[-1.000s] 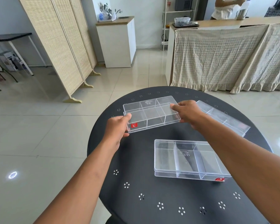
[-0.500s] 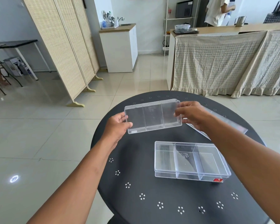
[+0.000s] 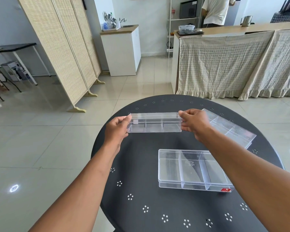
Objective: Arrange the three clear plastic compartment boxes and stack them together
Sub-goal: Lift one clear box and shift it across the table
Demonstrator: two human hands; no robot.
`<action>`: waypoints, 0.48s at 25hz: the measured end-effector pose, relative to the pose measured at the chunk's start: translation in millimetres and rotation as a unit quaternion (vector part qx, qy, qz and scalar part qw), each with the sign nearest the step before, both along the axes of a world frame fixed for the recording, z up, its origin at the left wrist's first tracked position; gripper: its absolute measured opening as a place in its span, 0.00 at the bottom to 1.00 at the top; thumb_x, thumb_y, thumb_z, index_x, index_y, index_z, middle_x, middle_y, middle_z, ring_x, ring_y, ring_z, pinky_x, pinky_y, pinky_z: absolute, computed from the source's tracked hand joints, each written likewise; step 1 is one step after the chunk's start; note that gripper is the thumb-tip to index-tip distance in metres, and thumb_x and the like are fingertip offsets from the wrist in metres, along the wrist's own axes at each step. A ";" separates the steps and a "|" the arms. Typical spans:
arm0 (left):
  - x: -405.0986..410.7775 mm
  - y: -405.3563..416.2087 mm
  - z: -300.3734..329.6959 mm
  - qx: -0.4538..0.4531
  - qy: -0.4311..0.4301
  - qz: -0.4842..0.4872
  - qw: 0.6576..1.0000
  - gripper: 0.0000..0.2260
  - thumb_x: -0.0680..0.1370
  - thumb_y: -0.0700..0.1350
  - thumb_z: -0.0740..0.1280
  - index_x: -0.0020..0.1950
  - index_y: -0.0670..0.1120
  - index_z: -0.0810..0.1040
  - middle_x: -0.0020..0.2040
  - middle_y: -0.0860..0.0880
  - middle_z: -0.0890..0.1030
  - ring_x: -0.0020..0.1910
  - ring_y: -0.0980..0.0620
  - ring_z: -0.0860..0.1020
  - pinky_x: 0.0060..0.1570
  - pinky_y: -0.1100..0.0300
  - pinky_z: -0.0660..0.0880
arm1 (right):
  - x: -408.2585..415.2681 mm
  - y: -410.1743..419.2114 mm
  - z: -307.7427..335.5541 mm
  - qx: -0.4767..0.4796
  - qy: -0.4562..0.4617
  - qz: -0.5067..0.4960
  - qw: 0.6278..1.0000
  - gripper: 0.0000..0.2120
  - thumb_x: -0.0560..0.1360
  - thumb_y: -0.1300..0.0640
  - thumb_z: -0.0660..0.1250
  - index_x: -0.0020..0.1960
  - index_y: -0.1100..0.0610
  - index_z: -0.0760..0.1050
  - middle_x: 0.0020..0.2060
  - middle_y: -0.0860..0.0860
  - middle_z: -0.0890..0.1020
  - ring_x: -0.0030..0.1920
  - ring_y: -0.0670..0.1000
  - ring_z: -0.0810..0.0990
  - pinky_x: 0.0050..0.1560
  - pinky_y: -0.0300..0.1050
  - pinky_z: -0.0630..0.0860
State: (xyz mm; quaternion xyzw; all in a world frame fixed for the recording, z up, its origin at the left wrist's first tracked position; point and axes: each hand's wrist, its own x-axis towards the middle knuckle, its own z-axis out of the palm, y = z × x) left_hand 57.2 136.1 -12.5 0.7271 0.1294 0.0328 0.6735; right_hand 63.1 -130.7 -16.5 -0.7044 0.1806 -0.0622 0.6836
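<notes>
Fingers: I see left hand (image 3: 116, 129) and right hand (image 3: 193, 122) pinching the held box (image 3: 154, 122) ends.
Other boxes: near box (image 3: 191, 169), far-right box (image 3: 231, 128) on table (image 3: 141, 164).

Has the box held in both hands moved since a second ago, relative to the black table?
Yes. The held box has been lifted off the black table and tipped up onto its long edge, with the left hand and right hand gripping its ends.
</notes>
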 end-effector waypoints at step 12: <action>-7.3 3.0 -37.4 0.071 0.011 0.006 0.997 0.04 0.69 0.48 0.75 0.43 0.52 0.83 0.42 0.48 0.88 0.43 0.44 0.88 0.50 0.42 0.85 | -6.6 -1.6 -31.6 -0.149 0.044 -0.014 0.988 0.05 0.69 0.67 0.73 0.43 0.59 0.84 0.43 0.63 0.88 0.36 0.55 0.81 0.49 0.65 0.86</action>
